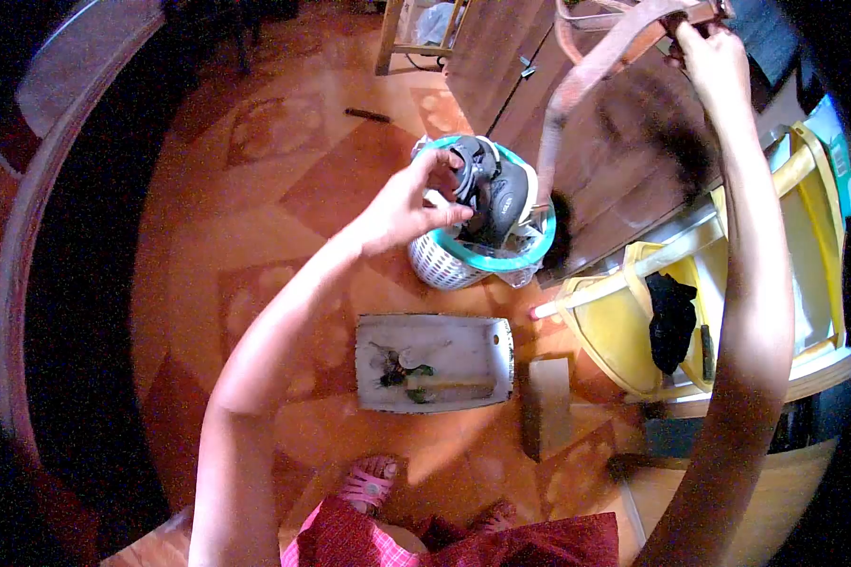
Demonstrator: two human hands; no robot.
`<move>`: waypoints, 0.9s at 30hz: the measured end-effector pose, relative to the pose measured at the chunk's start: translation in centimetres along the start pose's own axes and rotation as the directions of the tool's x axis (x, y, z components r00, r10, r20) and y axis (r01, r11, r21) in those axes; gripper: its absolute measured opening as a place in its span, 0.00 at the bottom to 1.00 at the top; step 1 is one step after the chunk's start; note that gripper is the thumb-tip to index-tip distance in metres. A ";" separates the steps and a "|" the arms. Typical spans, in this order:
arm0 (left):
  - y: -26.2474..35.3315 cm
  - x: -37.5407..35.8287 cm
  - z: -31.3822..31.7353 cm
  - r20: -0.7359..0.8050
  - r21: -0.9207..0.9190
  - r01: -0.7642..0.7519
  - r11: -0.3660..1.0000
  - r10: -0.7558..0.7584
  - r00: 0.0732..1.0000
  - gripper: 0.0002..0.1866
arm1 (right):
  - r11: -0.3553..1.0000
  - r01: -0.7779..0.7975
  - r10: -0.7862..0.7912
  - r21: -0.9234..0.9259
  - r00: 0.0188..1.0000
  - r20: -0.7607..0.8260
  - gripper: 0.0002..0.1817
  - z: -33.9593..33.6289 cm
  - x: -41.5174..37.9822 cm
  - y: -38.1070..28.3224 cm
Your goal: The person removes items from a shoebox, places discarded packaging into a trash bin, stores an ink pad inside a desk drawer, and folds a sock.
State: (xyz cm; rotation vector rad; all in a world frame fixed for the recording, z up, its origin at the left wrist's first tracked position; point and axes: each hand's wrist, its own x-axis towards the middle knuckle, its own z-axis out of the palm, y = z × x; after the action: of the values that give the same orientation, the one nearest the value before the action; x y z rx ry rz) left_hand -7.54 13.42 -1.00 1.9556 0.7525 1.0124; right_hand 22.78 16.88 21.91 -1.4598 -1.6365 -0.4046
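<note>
A white basket [444, 265] with a turquoise rim stands on the floor, with a pair of dark grey shoes [509, 200] and some clear plastic in it. My left hand [408, 210] reaches over the rim, thumb and fingers closed around the laced part of one shoe. At the upper right my right hand [715, 61] is raised, closed on a brown leather belt [586, 80]. The belt is looped near the hand, and one length hangs down into the basket beside the shoes. Its lower end is hidden.
A shallow whitish box [435, 331] with small items lies below the basket, beside a narrow block [550, 402]. To the right stands a yellow-and-white rack [615, 326] with a black cloth [671, 321]. Wooden cabinet doors [624, 161] rise behind; a dark stick [367, 115] lies on the tiles.
</note>
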 end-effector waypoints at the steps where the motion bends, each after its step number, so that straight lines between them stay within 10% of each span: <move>1: 0.1 -0.3 0.5 0.014 -0.016 0.073 0.997 -0.072 0.997 0.31 | 0.999 -0.005 0.005 0.053 1.000 -0.010 0.20 -0.5 1.0 1.0; 3: -0.3 -0.5 1.4 0.045 0.016 0.079 0.997 -0.079 0.996 0.35 | 0.962 -0.003 -0.001 0.273 1.000 0.013 0.19 -1.2 2.9 2.3; 5: 0.3 -0.9 3.0 -0.020 -0.009 0.067 0.998 -0.067 0.998 0.38 | 0.962 0.037 -0.043 -0.271 0.999 -0.014 0.17 -3.6 1.7 -2.1; 6: 0.9 -0.7 3.7 0.004 0.001 0.058 0.998 -0.058 0.998 0.38 | 0.983 0.029 -0.026 0.183 0.999 -0.019 0.22 -2.9 2.8 0.7; 11: 4.5 1.6 8.1 0.071 -0.164 -0.018 0.986 0.030 0.997 0.47 | 0.961 -0.084 0.086 0.264 0.996 0.006 0.16 -2.7 2.0 2.7; 13: 5.4 1.9 9.4 0.034 -0.138 -0.068 0.988 0.073 0.997 0.48 | 0.721 -0.222 0.156 0.657 0.975 0.158 0.17 -2.8 1.0 2.0; 18: 5.4 0.2 8.2 0.167 -0.434 0.167 0.885 -0.103 0.980 0.16 | 0.457 -0.239 -0.023 0.857 0.960 0.279 0.16 -3.7 -1.4 -1.3; 21: 5.8 -1.7 5.7 -0.069 -0.393 0.102 0.914 -0.140 0.988 0.13 | 0.395 -0.233 -0.073 0.888 0.956 0.284 0.13 -3.6 -1.9 -0.6; 27: 7.0 -5.7 1.0 -0.017 -0.385 0.279 0.880 -0.309 0.951 0.14 | 0.475 -0.201 -0.127 0.857 0.948 0.293 0.13 -3.5 -3.2 -0.4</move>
State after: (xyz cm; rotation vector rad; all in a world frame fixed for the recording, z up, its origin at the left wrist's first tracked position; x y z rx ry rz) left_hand -8.58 5.07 2.42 1.4268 0.8015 0.9674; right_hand 23.52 12.18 21.57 -0.7305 -1.6362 0.7125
